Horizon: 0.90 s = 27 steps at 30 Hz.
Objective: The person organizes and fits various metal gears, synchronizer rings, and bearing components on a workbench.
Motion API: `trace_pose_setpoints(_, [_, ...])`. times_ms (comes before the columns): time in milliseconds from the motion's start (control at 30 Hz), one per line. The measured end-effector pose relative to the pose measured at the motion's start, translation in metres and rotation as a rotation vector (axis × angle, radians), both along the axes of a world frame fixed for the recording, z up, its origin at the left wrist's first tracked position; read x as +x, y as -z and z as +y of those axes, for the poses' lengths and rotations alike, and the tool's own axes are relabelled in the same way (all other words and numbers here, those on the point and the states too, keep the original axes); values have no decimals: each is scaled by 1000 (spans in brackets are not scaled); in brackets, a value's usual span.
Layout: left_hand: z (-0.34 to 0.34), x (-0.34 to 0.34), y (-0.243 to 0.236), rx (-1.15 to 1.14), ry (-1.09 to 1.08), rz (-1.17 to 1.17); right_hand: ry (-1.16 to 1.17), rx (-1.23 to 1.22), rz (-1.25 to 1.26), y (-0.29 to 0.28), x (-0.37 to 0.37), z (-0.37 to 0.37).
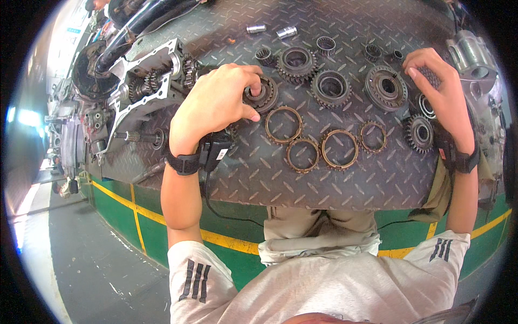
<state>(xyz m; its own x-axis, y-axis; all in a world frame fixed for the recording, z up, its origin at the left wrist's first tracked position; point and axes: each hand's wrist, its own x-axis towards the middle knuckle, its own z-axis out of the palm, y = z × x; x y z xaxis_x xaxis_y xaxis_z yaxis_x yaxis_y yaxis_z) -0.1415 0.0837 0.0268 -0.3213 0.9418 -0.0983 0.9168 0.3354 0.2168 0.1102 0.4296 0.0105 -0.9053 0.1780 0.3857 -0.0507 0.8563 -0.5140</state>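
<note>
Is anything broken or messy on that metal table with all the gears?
Nothing looks broken or spilled. The gears and brass rings lie flat in loose rows on the metal table. The left hand grips one gear; the right hand rests on parts by the edge. Everything just looks oily.

Bright, even daylight over the dark steel diamond-tread workbench top [324,178]; light seems to come from upper left, w/ a blown-out bluish-white glare patch at far left of the bench. Shadows soft & short under the parts. Centre of bench sharp; detail softens twd the rim. Strong fisheye: bench front edge bows, black vignette rings the whole frame. No motion blur.
</note>
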Motion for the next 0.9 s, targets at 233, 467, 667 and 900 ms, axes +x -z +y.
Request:
trace_pose_setpoints(233, [-2,-7,3,17,45,-52,-41,8,-22,0,0,-8])
trace_pose_setpoints(467, [-2,-9,2,24,68,-47,-37,-28,-18,-1,5,-3])
trace_pose_setpoints(667, [-5,4,-18,-66,1,-101,-248,-301,-113,-20,14,-32])
trace_pose_setpoints(900, [-1,51,-46,44,377,-291,-547,-437,-614,-40,15,-51])
